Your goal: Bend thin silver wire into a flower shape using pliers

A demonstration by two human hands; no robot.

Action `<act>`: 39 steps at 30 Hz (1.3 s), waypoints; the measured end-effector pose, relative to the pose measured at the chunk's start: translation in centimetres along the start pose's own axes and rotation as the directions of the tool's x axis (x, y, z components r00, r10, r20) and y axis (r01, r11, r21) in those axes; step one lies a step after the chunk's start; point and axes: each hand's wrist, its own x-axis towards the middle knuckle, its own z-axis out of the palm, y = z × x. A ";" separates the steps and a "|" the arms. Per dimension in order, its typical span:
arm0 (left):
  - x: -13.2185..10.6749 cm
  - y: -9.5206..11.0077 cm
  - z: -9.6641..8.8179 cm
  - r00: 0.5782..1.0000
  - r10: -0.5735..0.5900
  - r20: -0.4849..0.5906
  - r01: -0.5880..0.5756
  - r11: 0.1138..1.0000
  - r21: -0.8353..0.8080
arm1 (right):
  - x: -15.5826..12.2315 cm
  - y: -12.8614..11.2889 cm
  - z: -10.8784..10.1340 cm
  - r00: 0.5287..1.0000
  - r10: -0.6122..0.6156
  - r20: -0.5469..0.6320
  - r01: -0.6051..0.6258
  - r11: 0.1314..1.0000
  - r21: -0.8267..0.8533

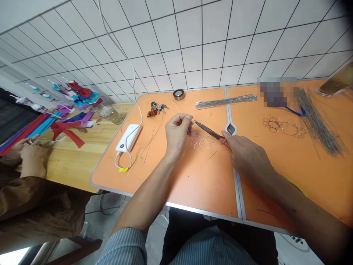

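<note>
The right hand [246, 152], wrapped around the pliers [211, 132], and the left hand [178, 130], pinching a wire [193, 120], work above the tabletop [195, 187], well in from its near edge, with wire loops [202, 139] just beside; a white box [129, 138] sits by the left edge, keys [159, 108] towards the far left corner, straight wires [226, 102] and tape [179, 95] along the far edge

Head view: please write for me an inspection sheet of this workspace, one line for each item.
Surface: orange table, metal seam across it.
Things: thin wire, pliers, wire loops, straight wire bundle, fanned wire bundle.
Clutter: keys, tape roll, loose wires.
Hands: left hand pinches thin wire; right hand grips pliers, tip near the wire.
Cables: white cable drapes over white box.
Surroundings: tiled wall behind; at left, another person's hands over wooden table.
</note>
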 end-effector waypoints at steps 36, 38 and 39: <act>-0.2 0.2 0.0 0.995 -0.093 0.035 0.093 0.996 -0.003 | 0.3 -0.3 -1.0 0.979 0.065 0.193 -0.089 0.989 0.117; -0.2 0.2 0.0 0.995 -0.097 0.035 0.097 0.995 -0.005 | 0.3 -0.3 -1.0 0.978 0.069 0.195 -0.094 0.988 0.124; -0.1 0.2 0.0 0.995 -0.098 0.036 0.098 0.995 -0.006 | 0.3 -0.3 -0.9 0.978 0.070 0.194 -0.096 0.987 0.131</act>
